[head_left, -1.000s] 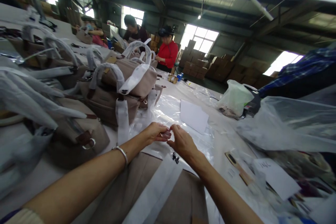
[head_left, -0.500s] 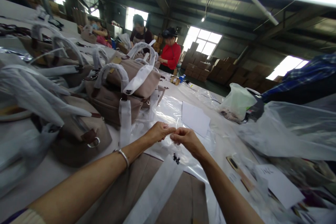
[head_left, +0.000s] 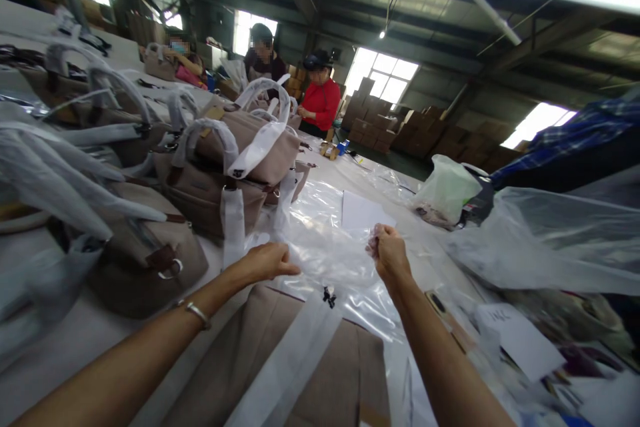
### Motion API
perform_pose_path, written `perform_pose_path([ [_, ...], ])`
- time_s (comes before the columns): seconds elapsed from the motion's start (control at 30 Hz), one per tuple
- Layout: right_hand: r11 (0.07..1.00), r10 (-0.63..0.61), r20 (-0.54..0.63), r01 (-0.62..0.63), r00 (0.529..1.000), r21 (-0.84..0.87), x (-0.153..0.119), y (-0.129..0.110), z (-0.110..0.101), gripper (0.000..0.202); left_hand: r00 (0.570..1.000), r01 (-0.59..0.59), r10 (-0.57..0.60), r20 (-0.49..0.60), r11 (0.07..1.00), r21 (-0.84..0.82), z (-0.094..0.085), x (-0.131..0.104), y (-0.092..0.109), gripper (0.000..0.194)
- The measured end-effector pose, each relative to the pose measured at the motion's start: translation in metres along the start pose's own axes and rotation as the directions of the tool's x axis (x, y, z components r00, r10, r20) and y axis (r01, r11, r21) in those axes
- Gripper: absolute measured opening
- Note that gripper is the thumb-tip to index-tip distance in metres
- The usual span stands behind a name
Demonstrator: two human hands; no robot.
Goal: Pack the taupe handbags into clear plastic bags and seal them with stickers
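Observation:
Both hands are raised over the table with a clear plastic bag [head_left: 333, 257] stretched between them. My left hand [head_left: 267, 261] is closed on the near left edge of the plastic. Some of the bunched film shows in the closed fingers of my right hand [head_left: 391, 252]. Just below them lies a taupe handbag [head_left: 350, 373], cut off by the bottom of the view. Across it runs a strap wrapped in white film [head_left: 280, 367], with a small black clip [head_left: 329, 297] at its far end.
Taupe handbags [head_left: 210, 203] with wrapped handles pile up at left. A white sheet [head_left: 360, 210] lies beyond my hands. At right are a pale green plastic bag [head_left: 447, 187], a large clear sheet [head_left: 560, 240], a phone [head_left: 440, 307] and papers [head_left: 525, 340]. Several people work further back.
My hands were close together, fingertips almost touching. They have moved apart, left hand leftward and right hand rightward, and plastic is now gathered in the right fingers.

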State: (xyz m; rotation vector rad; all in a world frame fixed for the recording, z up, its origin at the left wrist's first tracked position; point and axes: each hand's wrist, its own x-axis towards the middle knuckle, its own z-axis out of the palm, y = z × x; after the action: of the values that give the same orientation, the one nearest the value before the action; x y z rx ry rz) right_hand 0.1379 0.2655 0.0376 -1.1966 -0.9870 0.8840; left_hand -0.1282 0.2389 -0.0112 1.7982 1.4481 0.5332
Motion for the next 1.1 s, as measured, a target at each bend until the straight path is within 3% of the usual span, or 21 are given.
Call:
perform_pose_path([
  [0.07, 0.988, -0.089, -0.034, 0.084, 0.995, -0.129, -0.008, -0.002, 0.004, 0.026, 0.975, -0.08, 0.081, -0.208, 0.997, 0.015, -0.016, -0.016, 0.018, 0.035],
  [0.1, 0.972, -0.134, -0.026, 0.127, 0.991, -0.196, -0.014, -0.004, 0.007, 0.025, 0.923, -0.132, 0.139, -0.358, 0.99, 0.044, -0.023, -0.023, 0.031, 0.04],
  [0.13, 0.954, -0.172, -0.002, 0.166, 0.985, -0.248, -0.021, -0.006, 0.013, 0.024, 0.844, -0.195, 0.222, -0.488, 0.975, 0.106, -0.027, -0.03, 0.044, 0.042],
  [0.17, 0.937, -0.198, 0.031, 0.198, 0.98, -0.287, -0.029, -0.009, 0.019, 0.024, 0.775, -0.272, 0.333, -0.536, 0.943, 0.192, -0.029, -0.034, 0.058, 0.046],
  [0.2, 0.919, -0.22, 0.068, 0.23, 0.973, -0.319, -0.036, -0.012, 0.026, 0.024, 0.743, -0.343, 0.44, -0.505, 0.898, 0.277, -0.028, -0.037, 0.07, 0.05],
  [0.23, 0.899, -0.242, 0.107, 0.265, 0.964, -0.348, -0.043, -0.015, 0.033, 0.024, 0.74, -0.396, 0.516, -0.43, 0.852, 0.341, -0.025, -0.037, 0.081, 0.055],
  [0.3, 0.856, -0.287, 0.187, 0.34, 0.939, -0.39, -0.054, -0.02, 0.045, 0.026, 0.809, -0.415, 0.529, -0.256, 0.823, 0.389, -0.014, -0.031, 0.093, 0.059],
  [0.4, 0.768, -0.341, 0.331, 0.464, 0.88, -0.441, -0.06, -0.026, 0.048, 0.03, 0.922, -0.217, 0.319, -0.22, 0.896, 0.388, -0.002, -0.015, 0.093, 0.035],
  [0.5, 0.612, -0.349, 0.525, 0.613, 0.776, -0.5, -0.059, -0.028, 0.034, 0.026, 0.925, -0.068, 0.201, -0.322, 0.922, 0.381, -0.006, -0.005, 0.082, 0.019],
  [0.57, 0.539, -0.328, 0.587, 0.657, 0.741, -0.528, -0.058, -0.029, 0.023, 0.019, 0.91, -0.08, 0.18, -0.373, 0.96, 0.268, -0.012, -0.006, 0.076, 0.02],
  [0.6, 0.54, -0.314, 0.578, 0.642, 0.753, -0.544, -0.058, -0.029, 0.019, 0.016, 0.918, -0.134, 0.187, -0.35, 0.976, 0.17, -0.014, -0.007, 0.074, 0.018],
  [0.67, 0.606, -0.291, 0.495, 0.558, 0.819, -0.567, -0.058, -0.03, 0.017, 0.011, 0.942, -0.289, 0.281, -0.182, 0.957, -0.022, -0.013, -0.011, 0.075, 0.02],
  [0.73, 0.714, -0.251, 0.406, 0.451, 0.879, -0.536, -0.059, -0.033, 0.02, 0.012, 0.919, -0.395, 0.395, -0.015, 0.917, -0.049, -0.005, -0.013, 0.08, 0.039],
  [0.77, 0.764, -0.228, 0.383, 0.408, 0.895, -0.5, -0.06, -0.034, 0.023, 0.015, 0.913, -0.407, 0.407, 0.009, 0.913, 0.018, 0.0, -0.013, 0.082, 0.044],
  [0.87, 0.831, -0.188, 0.404, 0.364, 0.895, -0.421, -0.063, -0.039, 0.028, 0.022, 0.936, -0.296, 0.334, -0.115, 0.918, 0.262, 0.011, -0.008, 0.087, 0.022],
  [0.97, 0.752, -0.214, 0.442, 0.436, 0.871, -0.495, -0.066, -0.043, 0.023, 0.017, 0.933, -0.198, 0.279, -0.227, 0.926, 0.321, 0.007, -0.004, 0.082, 0.017],
  [1.03, 0.698, -0.218, 0.438, 0.453, 0.872, -0.555, -0.068, -0.044, 0.018, 0.014, 0.935, -0.201, 0.252, -0.251, 0.956, 0.213, 0.001, -0.006, 0.077, 0.018],
  [1.1, 0.715, -0.197, 0.403, 0.412, 0.894, -0.564, -0.069, -0.043, 0.015, 0.016, 0.954, -0.264, 0.261, -0.15, 0.964, -0.003, -0.003, -0.01, 0.076, 0.015],
])
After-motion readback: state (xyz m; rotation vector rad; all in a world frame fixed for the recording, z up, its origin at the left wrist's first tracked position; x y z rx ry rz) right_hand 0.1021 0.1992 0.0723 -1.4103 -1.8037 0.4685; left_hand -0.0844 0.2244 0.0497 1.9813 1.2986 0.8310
